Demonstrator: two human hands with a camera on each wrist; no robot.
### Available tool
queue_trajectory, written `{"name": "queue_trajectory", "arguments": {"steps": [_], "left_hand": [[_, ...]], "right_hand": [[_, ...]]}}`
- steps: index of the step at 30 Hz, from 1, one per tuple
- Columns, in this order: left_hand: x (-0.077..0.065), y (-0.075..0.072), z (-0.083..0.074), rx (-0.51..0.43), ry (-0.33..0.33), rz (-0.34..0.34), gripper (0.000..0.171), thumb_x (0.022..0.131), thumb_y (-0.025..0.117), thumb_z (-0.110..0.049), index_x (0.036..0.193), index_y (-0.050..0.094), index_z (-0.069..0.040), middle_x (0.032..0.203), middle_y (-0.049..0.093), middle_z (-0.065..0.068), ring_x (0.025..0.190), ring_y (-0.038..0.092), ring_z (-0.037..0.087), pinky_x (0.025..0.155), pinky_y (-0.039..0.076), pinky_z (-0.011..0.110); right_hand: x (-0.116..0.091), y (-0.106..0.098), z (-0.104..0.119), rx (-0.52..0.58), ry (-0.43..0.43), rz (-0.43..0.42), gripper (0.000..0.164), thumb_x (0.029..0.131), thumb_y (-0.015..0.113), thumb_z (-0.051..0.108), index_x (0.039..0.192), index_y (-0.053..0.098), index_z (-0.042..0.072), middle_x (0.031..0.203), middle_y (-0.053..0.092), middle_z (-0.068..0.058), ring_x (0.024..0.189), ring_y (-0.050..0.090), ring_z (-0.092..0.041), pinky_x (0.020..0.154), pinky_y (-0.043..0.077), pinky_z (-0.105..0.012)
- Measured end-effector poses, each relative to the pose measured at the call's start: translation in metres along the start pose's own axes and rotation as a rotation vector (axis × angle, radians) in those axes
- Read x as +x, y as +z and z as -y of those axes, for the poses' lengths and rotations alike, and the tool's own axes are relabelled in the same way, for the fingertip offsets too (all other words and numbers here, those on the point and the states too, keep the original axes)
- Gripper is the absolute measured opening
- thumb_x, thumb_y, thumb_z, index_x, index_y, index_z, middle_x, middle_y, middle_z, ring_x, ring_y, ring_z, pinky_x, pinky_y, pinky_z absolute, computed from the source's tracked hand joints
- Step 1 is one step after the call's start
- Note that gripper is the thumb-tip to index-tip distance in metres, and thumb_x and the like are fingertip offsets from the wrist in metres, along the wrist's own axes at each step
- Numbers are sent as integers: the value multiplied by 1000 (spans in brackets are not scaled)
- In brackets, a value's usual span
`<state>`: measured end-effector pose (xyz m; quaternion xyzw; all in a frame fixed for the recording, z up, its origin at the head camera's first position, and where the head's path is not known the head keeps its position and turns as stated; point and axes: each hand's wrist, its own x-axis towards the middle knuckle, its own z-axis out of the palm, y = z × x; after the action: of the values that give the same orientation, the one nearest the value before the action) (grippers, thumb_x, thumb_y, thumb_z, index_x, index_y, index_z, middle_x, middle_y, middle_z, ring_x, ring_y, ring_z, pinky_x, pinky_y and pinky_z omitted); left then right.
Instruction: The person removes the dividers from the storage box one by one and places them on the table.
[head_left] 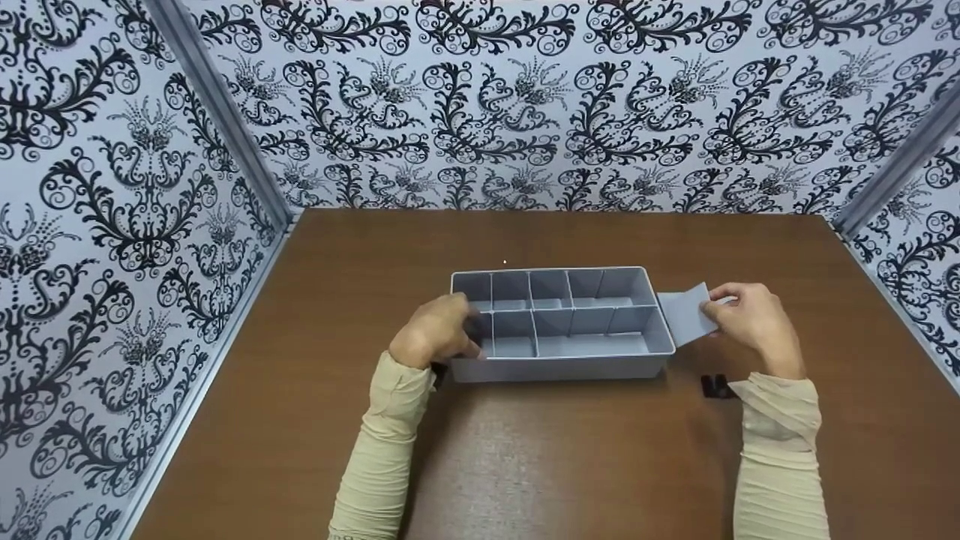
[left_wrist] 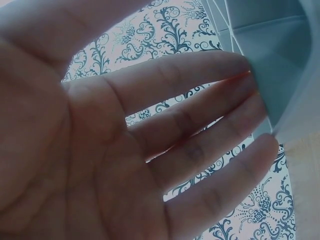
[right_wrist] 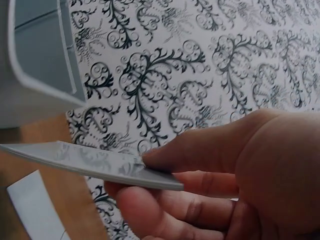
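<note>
The box (head_left: 562, 369) stands on the table (head_left: 525, 450); the left hand (head_left: 437, 330) is at its left end; right of it, the right hand (head_left: 754, 322) holds a panel (head_left: 690, 319); behind it, the wall (head_left: 495, 90).

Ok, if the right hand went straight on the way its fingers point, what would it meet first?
Probably the nearer end of the grey rectangular divided plastic tray, with the thin flat grey panel that the right hand pinches touching first. Height is unclear, so the panel might pass above.
</note>
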<state>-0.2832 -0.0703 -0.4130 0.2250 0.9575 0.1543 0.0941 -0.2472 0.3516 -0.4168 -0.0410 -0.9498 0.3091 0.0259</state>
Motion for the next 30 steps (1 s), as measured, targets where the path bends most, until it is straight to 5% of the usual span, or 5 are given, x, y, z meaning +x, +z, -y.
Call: {"name": "queue_trajectory", "arguments": {"steps": [13, 30], "left_hand": [[0, -1, 0, 10, -10, 9, 55, 67, 91, -29, 114, 73, -7, 108, 65, 13, 101, 62, 31, 91, 50, 45], [-1, -2, -1, 10, -15, 8, 52, 67, 91, -30, 110, 74, -6, 105, 65, 12, 98, 62, 30, 90, 51, 45]], "right_hand": [[6, 5, -36, 109, 154, 245, 38, 94, 61, 19, 118, 58, -11, 83, 68, -9, 69, 68, -16, 64, 50, -31], [9, 17, -64, 167, 322, 296, 25, 94, 61, 15, 105, 60, -7, 83, 65, -10, 66, 66, -14, 60, 55, -30]]}}
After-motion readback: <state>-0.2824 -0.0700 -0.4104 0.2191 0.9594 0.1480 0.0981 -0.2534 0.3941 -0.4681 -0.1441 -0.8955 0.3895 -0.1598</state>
